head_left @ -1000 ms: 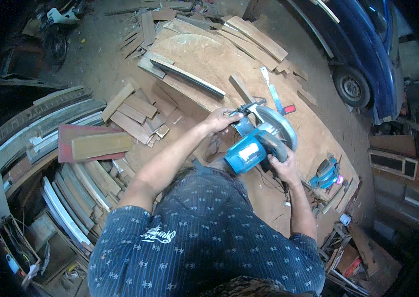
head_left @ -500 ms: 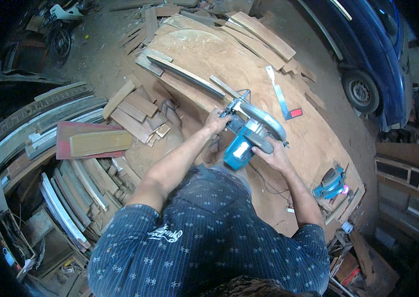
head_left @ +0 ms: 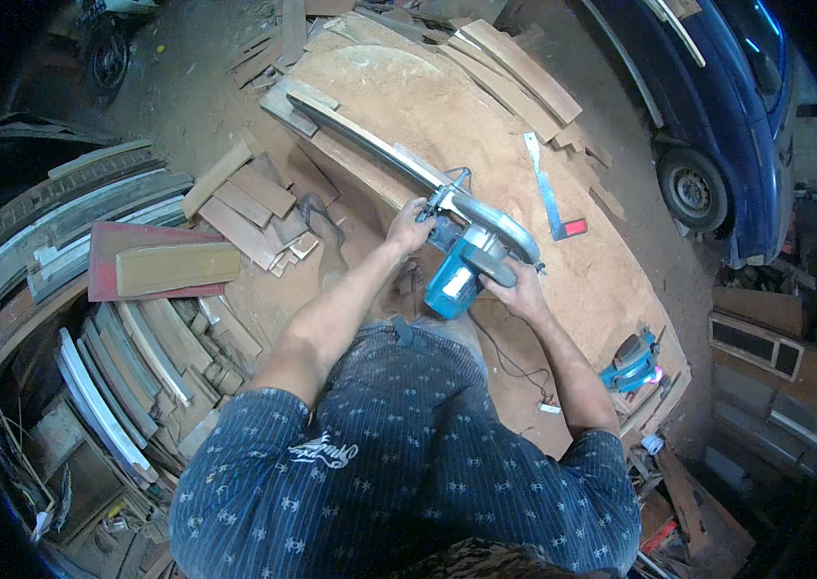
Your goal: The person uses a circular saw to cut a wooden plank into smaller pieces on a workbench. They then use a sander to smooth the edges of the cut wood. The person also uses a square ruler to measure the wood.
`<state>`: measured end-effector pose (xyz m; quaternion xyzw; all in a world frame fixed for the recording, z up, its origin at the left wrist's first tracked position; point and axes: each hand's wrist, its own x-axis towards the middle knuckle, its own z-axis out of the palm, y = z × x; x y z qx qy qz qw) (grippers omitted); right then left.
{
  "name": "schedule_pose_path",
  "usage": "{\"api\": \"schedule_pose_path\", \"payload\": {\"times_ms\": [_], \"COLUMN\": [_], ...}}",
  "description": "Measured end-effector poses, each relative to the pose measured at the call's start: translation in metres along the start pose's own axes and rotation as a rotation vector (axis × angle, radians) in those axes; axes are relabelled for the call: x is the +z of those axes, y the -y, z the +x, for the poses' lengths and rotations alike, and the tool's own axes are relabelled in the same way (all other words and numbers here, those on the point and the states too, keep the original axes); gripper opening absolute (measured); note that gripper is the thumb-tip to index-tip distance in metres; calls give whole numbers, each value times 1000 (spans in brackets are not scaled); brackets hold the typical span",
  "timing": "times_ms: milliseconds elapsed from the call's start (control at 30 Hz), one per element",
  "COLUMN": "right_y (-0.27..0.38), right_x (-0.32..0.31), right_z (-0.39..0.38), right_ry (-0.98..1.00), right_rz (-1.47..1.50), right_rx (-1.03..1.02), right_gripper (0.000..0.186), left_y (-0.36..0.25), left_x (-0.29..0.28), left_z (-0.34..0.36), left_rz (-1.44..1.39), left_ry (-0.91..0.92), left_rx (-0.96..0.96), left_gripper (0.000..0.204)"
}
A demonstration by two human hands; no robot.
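Note:
Both my hands hold a teal circular saw point(head_left: 454, 283) with a grey metal blade guard, over the near edge of a wide wooden work surface point(head_left: 611, 270). My left hand point(head_left: 410, 228) grips the front of the saw, its fingers closed there. Around the grey rear handle wraps my right hand point(head_left: 522, 292). A long narrow board point(head_left: 355, 127) with a dark edge lies along the left edge of the surface, its near end at the saw's front. Whether the blade touches the wood is hidden. A metal square point(head_left: 545, 188) with a red mark lies right of the saw.
A teal power planer point(head_left: 630, 364) sits at the surface's near right corner. Planks point(head_left: 514, 72) lie at its far edge. Short boards point(head_left: 252, 198) and stacked timber point(head_left: 128, 347) cover the floor at left. A cable point(head_left: 510, 357) hangs near my legs. A blue vehicle point(head_left: 717, 116) stands at right.
The saw has shifted slightly left and away from me, and its front now meets the near end of the long board. Both hands keep their hold. The whole view has also shifted a little.

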<state>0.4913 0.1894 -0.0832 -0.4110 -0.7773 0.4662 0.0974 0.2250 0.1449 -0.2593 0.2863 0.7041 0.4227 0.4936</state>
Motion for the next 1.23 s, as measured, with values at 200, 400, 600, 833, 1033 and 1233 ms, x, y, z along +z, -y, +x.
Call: {"api": "schedule_pose_path", "payload": {"times_ms": [200,400,600,833,1033,1233], "right_y": [19,20,29,41,35,45], "right_x": [6,17,22,30,43,50], "right_z": [7,15,27,35,41,52], "right_ry": [-4,-20,9,13,-41,15], "right_rz": [-39,-10,-28,-16,-62,1], "right_rx": [22,29,55,60,36,17], "right_gripper": [38,39,39,40,41,30], "left_y": [-1,-29,-37,-46,-52,-54], "left_x": [-15,-36,-48,-68,-80,-100], "left_z": [1,-7,-5,-2,-2,6], "left_rz": [89,80,-30,-1,21,86], "left_ry": [21,110,119,186,192,231], "left_rx": [11,-132,-175,-204,-253,-295], "left_gripper": [54,36,28,32,30,37]}}
